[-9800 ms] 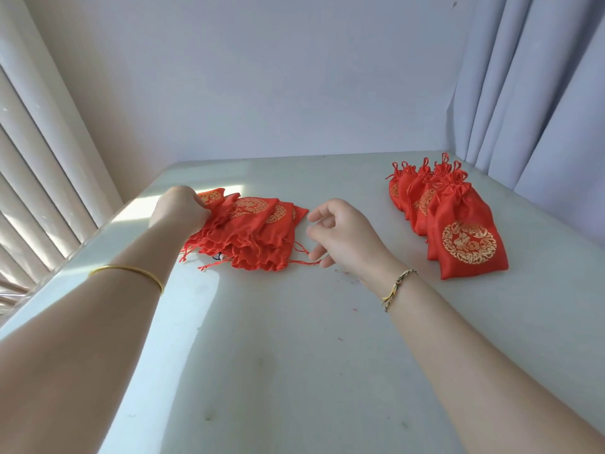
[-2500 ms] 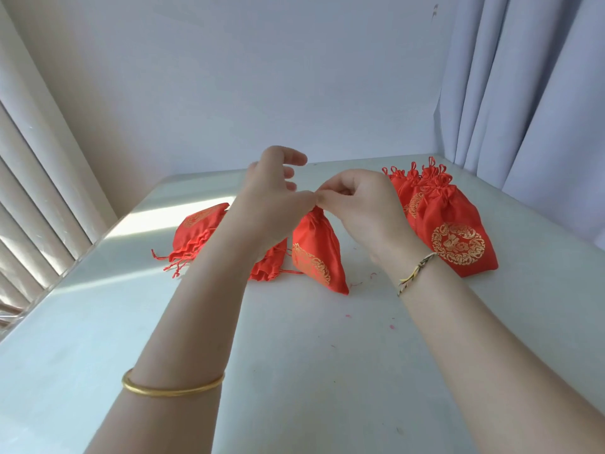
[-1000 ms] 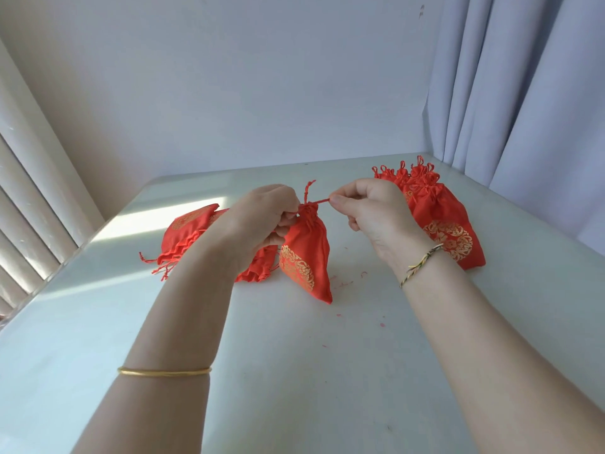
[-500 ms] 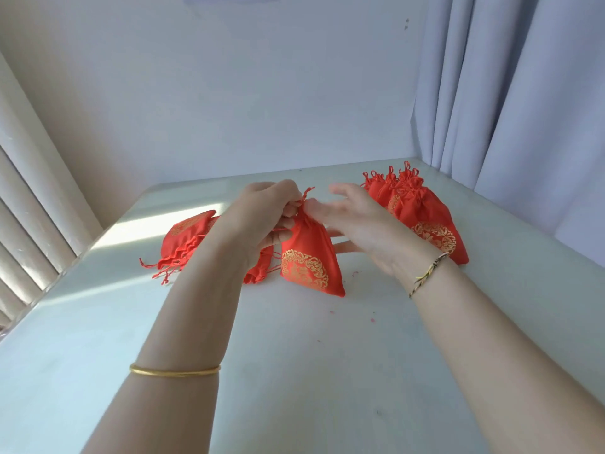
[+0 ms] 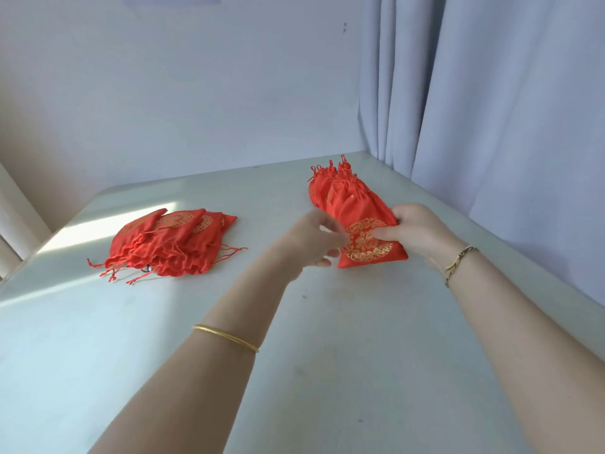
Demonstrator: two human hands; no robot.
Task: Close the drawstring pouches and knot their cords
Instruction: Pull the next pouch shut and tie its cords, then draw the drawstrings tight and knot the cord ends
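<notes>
Head view, open room first: a wide stretch of pale surface point(image 5: 327, 371) in the near half, crossed by the two forearms. Far edge butting against a plain wall point(image 5: 196, 93); right edge running along a grey-blue curtain point(image 5: 491, 126) hanging in folds; left edge beside a pale window frame point(image 5: 9, 208), with a patch of sunlight point(image 5: 98, 231) across that corner.

On the left, well apart from the hands: a fanned heap of open pouches point(image 5: 170, 240), red with gold emblems, lying flat, mouths toward the camera, loose cords point(image 5: 229, 252) trailing over the surface. On the right, near the curtain: a stack of closed pouches point(image 5: 337, 191), necks gathered at the far end with looped cord ends pointing toward the wall. Uppermost at the near end of that stack is the top pouch point(image 5: 370, 247), round gold emblem up, lower corner touching the surface.

Reaching in from the right: right hand point(image 5: 415, 231), gripping the top pouch by its right side, thumb laid over the emblem, fingers curled round the edge. Woven bracelet point(image 5: 460, 262) on that wrist. Reaching across from the lower left: left hand point(image 5: 314, 240), fingers loosely bent at the pouch's left edge — blurred, so cannot tell whether pinching the fabric or merely touching it. Thin gold bangle point(image 5: 226, 337) on that forearm.
</notes>
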